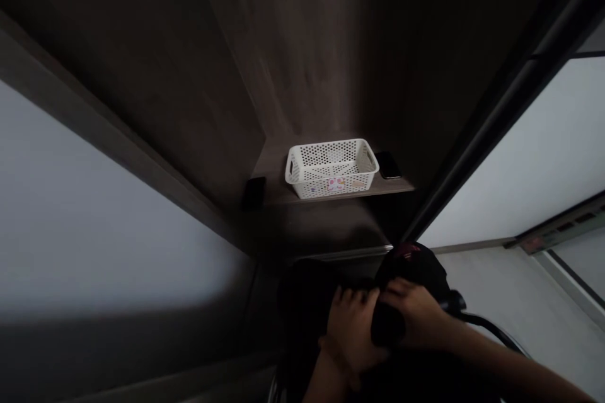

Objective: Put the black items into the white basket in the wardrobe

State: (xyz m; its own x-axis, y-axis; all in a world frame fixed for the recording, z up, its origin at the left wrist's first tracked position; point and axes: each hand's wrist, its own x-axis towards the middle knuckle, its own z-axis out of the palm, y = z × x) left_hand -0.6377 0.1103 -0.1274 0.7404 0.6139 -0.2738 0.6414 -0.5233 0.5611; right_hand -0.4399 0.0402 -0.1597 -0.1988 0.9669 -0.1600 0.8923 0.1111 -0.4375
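My left hand (350, 327) and right hand (418, 313) lie half curled on my lap (307, 302); I can't tell if they hold anything. Resting softly seems best.

Our 2 forearms (482, 346) are bare, our left wrist (326, 370) wears 1 band (337, 356), and our dark clothing (307, 293) carries a dim reddish marking (407, 251).

Seemingly a home; wooden shelf (274, 177); sticker-decorated white basket (311, 190).

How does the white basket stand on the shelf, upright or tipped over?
Upright: the white basket's open top faces up, and its stickered front side rises from the shelf.
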